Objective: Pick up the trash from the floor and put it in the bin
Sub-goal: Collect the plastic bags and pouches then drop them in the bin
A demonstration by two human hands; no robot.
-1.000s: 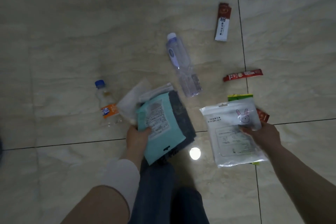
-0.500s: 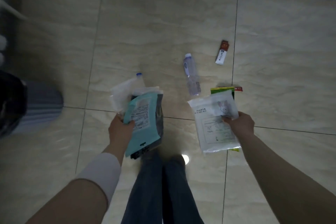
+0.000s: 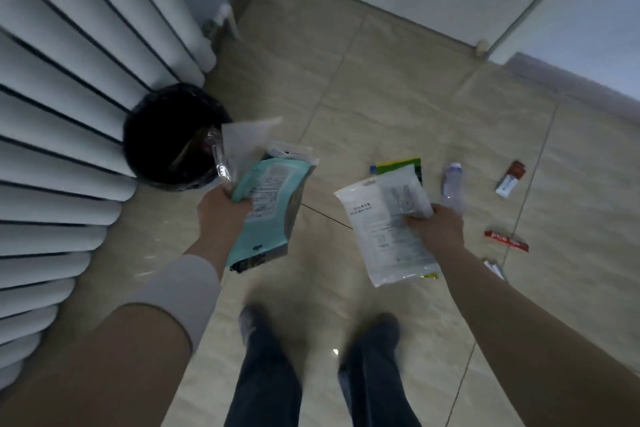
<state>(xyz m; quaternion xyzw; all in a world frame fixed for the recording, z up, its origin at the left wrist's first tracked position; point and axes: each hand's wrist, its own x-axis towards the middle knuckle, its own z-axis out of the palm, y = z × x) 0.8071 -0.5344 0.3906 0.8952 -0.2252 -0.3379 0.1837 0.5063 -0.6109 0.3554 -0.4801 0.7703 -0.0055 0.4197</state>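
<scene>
Left hand [image 3: 221,210] clutches teal packet [image 3: 268,208] plus clear wrappers beside bin [image 3: 173,137] rim. Right hand [image 3: 436,229] grips white pouch [image 3: 384,222]. Bottle [image 3: 452,182], red sachets [image 3: 506,241] remain on floor [image 3: 398,80].

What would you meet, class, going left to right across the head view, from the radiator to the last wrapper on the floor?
radiator → black bin → left hand with teal pouch → right hand with white bunny packet → red-and-white stick packet

Black-lined bin [image 3: 145,149] stands open; teal packet [image 3: 266,215] and white pouch [image 3: 388,229] held aloft.
</scene>
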